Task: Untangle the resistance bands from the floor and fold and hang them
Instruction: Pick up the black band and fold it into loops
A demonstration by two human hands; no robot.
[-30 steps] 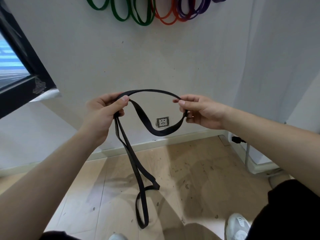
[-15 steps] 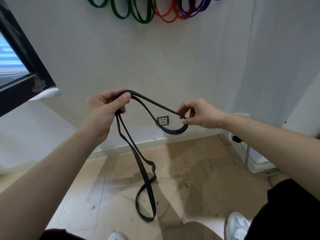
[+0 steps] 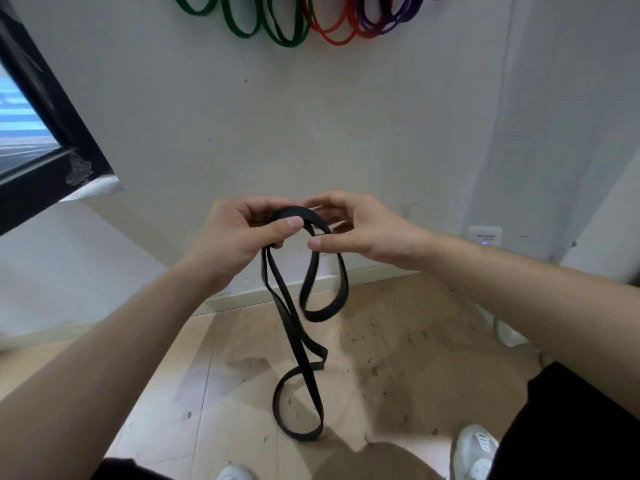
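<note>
A long black resistance band (image 3: 300,341) hangs in front of me, gathered at its top into two loops. My left hand (image 3: 239,237) grips the gathered top, thumb pressed over it. A short loop hangs down to just below the skirting. A longer, twisted loop reaches almost to the wooden floor (image 3: 398,358). My right hand (image 3: 363,233) is right beside the left, its fingers loosely spread and blurred, touching the band's top where the short loop starts.
Green bands (image 3: 284,29), orange bands (image 3: 332,32) and purple bands (image 3: 384,22) hang on the white wall above. A dark window frame (image 3: 52,140) juts in at left. A white device (image 3: 485,235) stands at right. My shoes (image 3: 476,452) are below.
My right hand carried its end of the band left to my left hand, so the wide arc between them collapsed into a short hanging loop. The right fingers have loosened.
</note>
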